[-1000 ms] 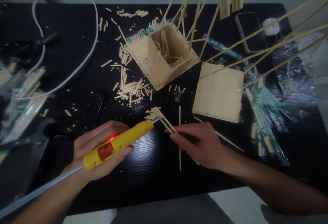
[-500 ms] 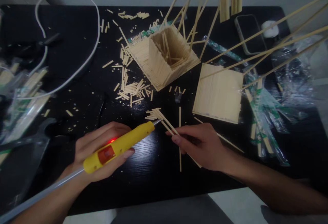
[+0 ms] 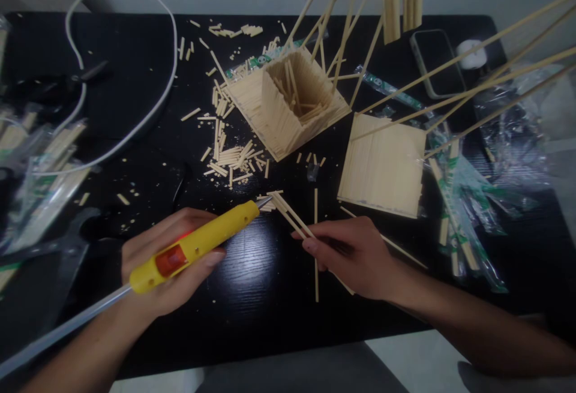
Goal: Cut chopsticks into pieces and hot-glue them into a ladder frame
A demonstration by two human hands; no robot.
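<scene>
My left hand (image 3: 157, 267) is wrapped round a yellow glue gun (image 3: 198, 244) whose metal tip points right and meets the far ends of a few thin wooden sticks (image 3: 288, 213). My right hand (image 3: 351, 255) pinches the near ends of those sticks just above the black table (image 3: 252, 309). A glue stick juts from the gun's back end toward the lower left. Beyond the hands stands an open square box of sticks (image 3: 297, 102), with a flat stick panel (image 3: 384, 165) to its right.
Short cut stick pieces (image 3: 229, 156) litter the table's middle. A white cable (image 3: 135, 51) loops at far left above clear bags of sticks (image 3: 40, 165). A phone (image 3: 438, 60) and wrapped chopsticks (image 3: 459, 201) lie right. Long sticks (image 3: 472, 87) hang across the upper view.
The left hand and glue gun have shifted slightly left and back, the gun tip staying at the stick ends. The right hand holds almost still.
</scene>
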